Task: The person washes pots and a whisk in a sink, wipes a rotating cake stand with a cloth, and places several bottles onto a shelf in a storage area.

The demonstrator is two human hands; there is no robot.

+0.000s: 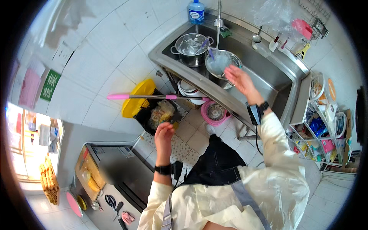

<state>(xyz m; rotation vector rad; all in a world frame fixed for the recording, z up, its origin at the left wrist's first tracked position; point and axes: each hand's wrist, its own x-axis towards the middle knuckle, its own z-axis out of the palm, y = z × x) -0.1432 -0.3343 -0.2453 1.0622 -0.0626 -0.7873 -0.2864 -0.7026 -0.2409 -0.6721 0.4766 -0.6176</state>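
Observation:
My right hand [240,79] reaches over the sink, fingers stretched out beside the rim of a metal pot [221,61]; I see nothing held in it. Water runs from the faucet [218,23] into this pot, which has cloudy liquid inside and a purple-handled utensil [212,54] at its edge. A second two-handled pot [193,59] stands to the left, with white residue and another purple handle [205,43]. Half curled, with no object visible in it, my left hand [164,136] is above the floor, nearest to a black trash bin [141,116] full of waste.
A pole [161,97] with pink grips crosses the bin and its yellow lid [141,89]. A pink basin [204,115] stands under the steel sink [264,86]. At right is a loaded rack [319,138]. Scissors [112,202] and a cutting board [80,164] lie lower left.

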